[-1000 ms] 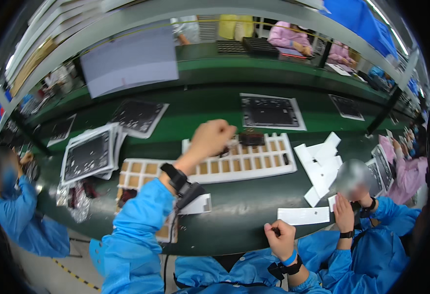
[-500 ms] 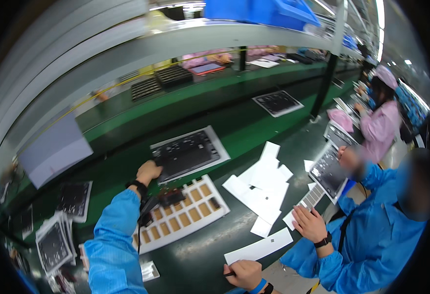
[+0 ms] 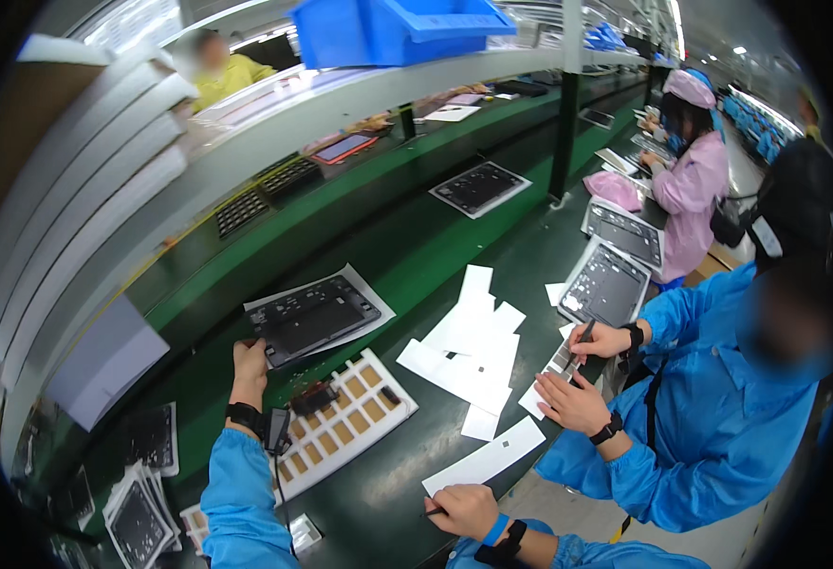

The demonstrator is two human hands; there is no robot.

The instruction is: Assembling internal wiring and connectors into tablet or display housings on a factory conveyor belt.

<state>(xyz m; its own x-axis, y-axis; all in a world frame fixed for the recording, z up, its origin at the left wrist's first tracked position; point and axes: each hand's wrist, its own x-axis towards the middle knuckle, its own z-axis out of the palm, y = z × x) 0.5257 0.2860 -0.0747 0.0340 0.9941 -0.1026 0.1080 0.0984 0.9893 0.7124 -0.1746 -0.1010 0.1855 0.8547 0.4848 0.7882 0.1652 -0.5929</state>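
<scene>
My left hand (image 3: 250, 368) is closed on the near left corner of a black tablet-sized housing (image 3: 317, 322). The housing has small pale parts on it and lies over a white sheet (image 3: 371, 296). Near the lower edge, my right hand (image 3: 469, 513) has its fingers curled round a thin black tool (image 3: 435, 512), mostly hidden, whose kind I cannot make out. Those fingers are at the near end of a white strip (image 3: 492, 453) with a small dark square. Between my arms lies a white compartment tray (image 3: 364, 384) with brown cells and a few dark parts.
White strips (image 3: 464, 351) lie overlapping mid-bench. A co-worker in blue (image 3: 692, 417) works close on the right with a pen-like tool. More dark housings lie lower left (image 3: 137, 517) and on the belt (image 3: 480, 188). A shelf with a blue bin (image 3: 397, 33) spans above.
The whole view has shifted. My left hand, before beside the housing's edge, now grips its corner. My right hand keeps the tool at the strip. The co-worker's hand has come down to their strip.
</scene>
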